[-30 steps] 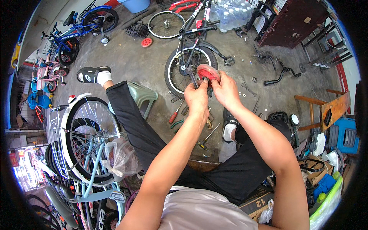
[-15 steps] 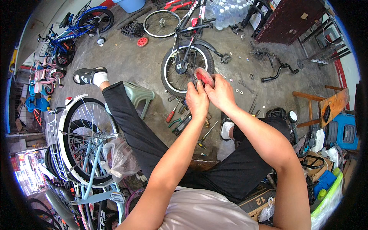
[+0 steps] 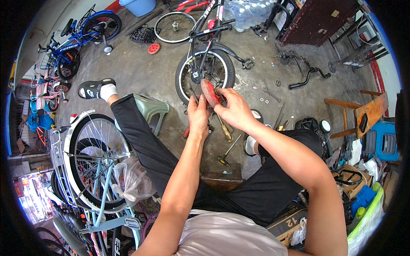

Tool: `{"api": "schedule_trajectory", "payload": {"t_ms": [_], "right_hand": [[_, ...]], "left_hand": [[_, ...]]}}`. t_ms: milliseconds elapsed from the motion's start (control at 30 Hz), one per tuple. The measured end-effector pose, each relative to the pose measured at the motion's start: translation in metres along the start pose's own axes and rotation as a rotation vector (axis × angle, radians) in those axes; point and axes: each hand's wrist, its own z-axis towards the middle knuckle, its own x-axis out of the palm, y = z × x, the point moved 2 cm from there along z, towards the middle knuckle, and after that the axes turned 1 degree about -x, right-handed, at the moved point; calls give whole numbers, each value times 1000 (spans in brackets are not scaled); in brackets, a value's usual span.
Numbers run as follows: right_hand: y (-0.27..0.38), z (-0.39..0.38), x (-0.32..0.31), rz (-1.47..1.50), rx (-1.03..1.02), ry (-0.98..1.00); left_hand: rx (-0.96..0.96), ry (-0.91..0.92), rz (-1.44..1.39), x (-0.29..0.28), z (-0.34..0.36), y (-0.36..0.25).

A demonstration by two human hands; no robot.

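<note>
A small red wheel (image 3: 209, 92), like a training wheel, is gripped in my right hand (image 3: 234, 109), its rim tilted nearly edge-on. My left hand (image 3: 199, 118) is closed close beside it, with a thin grey metal piece (image 3: 193, 91) sticking up from the fingers; its kind is hard to make out. Just beyond both hands, the bicycle wheel (image 3: 231, 70) of a black bicycle lies on the floor. A screwdriver with a yellowish handle (image 3: 226, 131) and a T-handled tool (image 3: 224, 159) lie below my hands.
Another red wheel (image 3: 154, 48) lies farther off on the floor. A pale green stool (image 3: 151, 106) stands by my left leg, near a light blue bicycle (image 3: 103, 187). Wrenches (image 3: 270, 91), nuts and a black handlebar (image 3: 305, 79) are scattered at right, before a wooden stool (image 3: 372, 115).
Both hands have shifted left and slightly nearer to me. The red wheel has turned more edge-on, and my right hand's fingers have spread along its side.
</note>
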Motion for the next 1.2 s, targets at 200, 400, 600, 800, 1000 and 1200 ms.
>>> {"api": "schedule_trajectory", "payload": {"t_ms": [200,400,600,800,1000,1200], "right_hand": [[1,6,0,56,67,-52],[-6,5,9,99,199,-41],[-11,1,7,322,404,6],[-4,-3,11,339,403,-3],[-7,-4,11,375,436,-12],[-13,-2,11,425,505,-35]], "left_hand": [[226,-52,330,-4,6,0],[287,-28,535,-12,6,3],[354,108,862,-8,0,-18],[437,52,848,-6,-2,-9],[484,51,922,-2,-3,-19],[415,137,1034,0,-1,-28]]}}
